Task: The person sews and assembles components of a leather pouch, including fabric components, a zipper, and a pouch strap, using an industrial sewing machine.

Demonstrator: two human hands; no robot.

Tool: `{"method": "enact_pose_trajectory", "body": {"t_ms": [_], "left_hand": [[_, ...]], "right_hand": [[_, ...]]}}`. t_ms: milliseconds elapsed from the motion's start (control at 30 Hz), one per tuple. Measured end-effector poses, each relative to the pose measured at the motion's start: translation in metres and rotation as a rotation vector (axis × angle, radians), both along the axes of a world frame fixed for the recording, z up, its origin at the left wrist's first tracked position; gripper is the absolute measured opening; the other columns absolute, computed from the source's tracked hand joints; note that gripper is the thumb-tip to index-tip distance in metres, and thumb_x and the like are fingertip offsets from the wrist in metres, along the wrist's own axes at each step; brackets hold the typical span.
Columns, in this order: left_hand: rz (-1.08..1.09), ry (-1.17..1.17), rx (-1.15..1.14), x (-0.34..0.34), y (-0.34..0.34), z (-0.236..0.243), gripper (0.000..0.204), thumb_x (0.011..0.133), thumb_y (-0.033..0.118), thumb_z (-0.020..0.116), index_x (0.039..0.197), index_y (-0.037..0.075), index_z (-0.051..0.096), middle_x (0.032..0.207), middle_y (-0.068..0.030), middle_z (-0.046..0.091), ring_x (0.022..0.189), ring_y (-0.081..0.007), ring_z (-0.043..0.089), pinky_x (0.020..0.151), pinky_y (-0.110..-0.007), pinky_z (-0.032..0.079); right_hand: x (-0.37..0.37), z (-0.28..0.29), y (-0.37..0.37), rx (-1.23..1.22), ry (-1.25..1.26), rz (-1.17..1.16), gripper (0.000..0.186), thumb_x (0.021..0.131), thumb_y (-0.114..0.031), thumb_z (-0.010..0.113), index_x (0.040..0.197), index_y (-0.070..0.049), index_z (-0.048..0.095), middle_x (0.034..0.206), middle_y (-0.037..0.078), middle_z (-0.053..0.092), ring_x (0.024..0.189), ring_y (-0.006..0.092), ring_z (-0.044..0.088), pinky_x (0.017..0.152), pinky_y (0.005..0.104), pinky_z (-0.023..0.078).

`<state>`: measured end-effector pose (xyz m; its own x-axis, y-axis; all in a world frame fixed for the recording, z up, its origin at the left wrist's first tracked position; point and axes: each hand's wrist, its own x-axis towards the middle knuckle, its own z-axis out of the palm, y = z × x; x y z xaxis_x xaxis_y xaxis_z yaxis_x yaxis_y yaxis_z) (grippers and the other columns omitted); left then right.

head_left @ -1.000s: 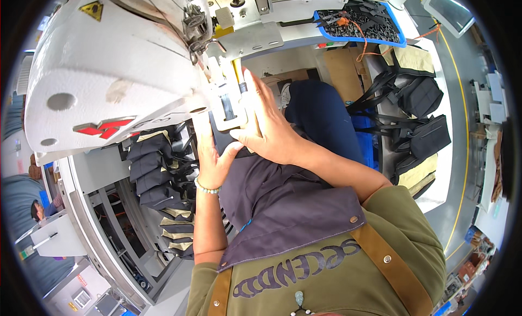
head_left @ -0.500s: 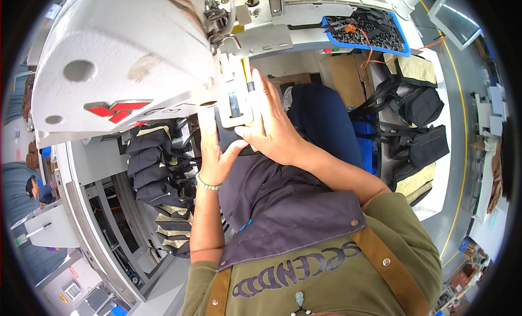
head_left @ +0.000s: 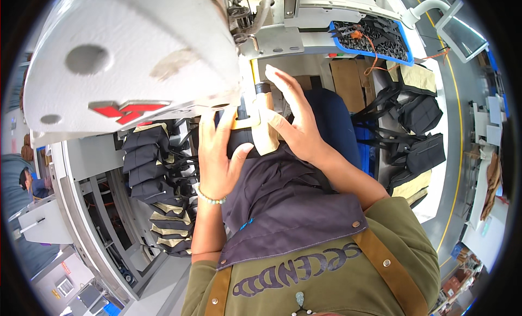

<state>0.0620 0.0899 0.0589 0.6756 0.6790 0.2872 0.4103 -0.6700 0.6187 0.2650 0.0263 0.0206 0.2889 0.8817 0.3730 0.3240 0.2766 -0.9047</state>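
My left hand lies with fingers stretched forward and thumb apart, fingertips at a light clamp frame under the sewing machine head. Black fabric shows below the frame and beside that thumb. To its right a narrow beige piece of cloth with a dark band at its far end hangs toward my lap. My right hand is spread, its thumb against or very near the beige piece and its fingers pointing up and away. The fingertips of my left hand are partly hidden beneath the machine head.
A blue tray of small black parts and an orange cord stands at the far right. Black and beige bags with straps lie on the right-hand surface. More folded bags hang in a row at the left. A monitor is at the upper right.
My right hand has opened and moved right, away from the frame. The beige side of the cloth now shows. My left hand stays beside the frame, and the view has shifted slightly.
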Motion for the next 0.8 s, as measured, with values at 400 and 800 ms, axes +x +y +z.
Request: {"method": "enact_pose_trajectory", "body": {"t_ms": [400,800], "left_hand": [[0.091,0.226,0.107,0.026,0.001,0.011,0.054,0.091,0.042,0.067,0.132,0.007,0.061,0.125,-0.0235,0.056,0.113,-0.0432,0.054,0.096,-0.048,0.043],[0.235,0.358,-0.037,0.029,-0.011,0.011,0.058,0.094,0.045,0.060,0.132,0.002,0.061,0.136,-0.0305,0.051,0.121,-0.0462,0.052,0.102,-0.049,0.041]], "right_hand": [[-0.003,-0.007,0.011,0.136,-0.123,-0.040,0.061,0.086,-0.028,0.068,0.138,0.000,0.052,0.148,0.024,0.041,0.135,0.0415,0.041,0.112,0.0486,0.034],[-0.007,-0.022,0.017,0.151,0.039,-0.043,0.077,0.081,-0.027,0.067,0.145,0.005,0.039,0.147,0.025,0.040,0.134,0.0411,0.041,0.113,0.0472,0.033]]}}
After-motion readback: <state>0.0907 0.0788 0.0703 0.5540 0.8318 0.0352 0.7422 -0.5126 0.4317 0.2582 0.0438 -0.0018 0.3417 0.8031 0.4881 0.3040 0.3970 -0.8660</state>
